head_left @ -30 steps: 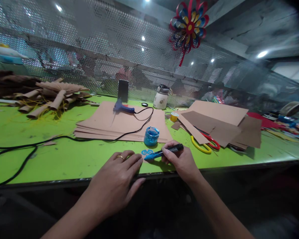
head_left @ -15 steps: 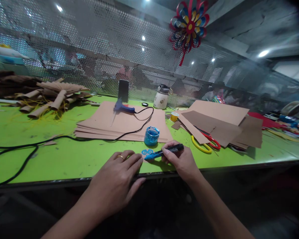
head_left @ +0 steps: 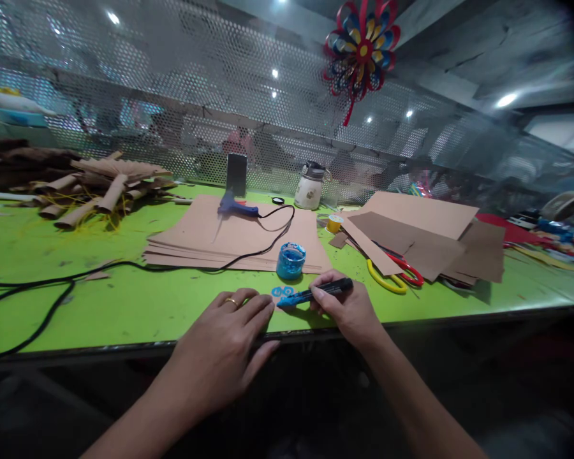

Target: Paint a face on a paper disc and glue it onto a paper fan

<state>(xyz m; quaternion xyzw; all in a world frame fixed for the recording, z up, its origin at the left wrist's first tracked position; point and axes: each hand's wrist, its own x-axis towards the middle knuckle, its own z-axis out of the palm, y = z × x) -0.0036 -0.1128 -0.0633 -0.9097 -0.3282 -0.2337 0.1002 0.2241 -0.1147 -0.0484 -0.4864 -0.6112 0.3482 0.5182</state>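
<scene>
My right hand (head_left: 348, 310) is closed around a black-handled brush (head_left: 316, 292) whose tip is coated in blue paint. The tip rests by a small blue-painted shape (head_left: 282, 292) on the green table (head_left: 124, 299). My left hand (head_left: 222, 347), with a ring on one finger, lies flat and open at the table's front edge, its fingertips just left of the blue shape. A small open pot of blue paint (head_left: 291, 261) stands right behind the shape.
A stack of brown card sheets (head_left: 229, 239) carries a blue glue gun (head_left: 236, 206) with a black cable (head_left: 52, 280) running left. Scissors with yellow and red handles (head_left: 395, 274) lie under more card (head_left: 425, 239) at right. Rolled card tubes (head_left: 90, 185) are piled far left. A white jar (head_left: 309, 188) stands behind.
</scene>
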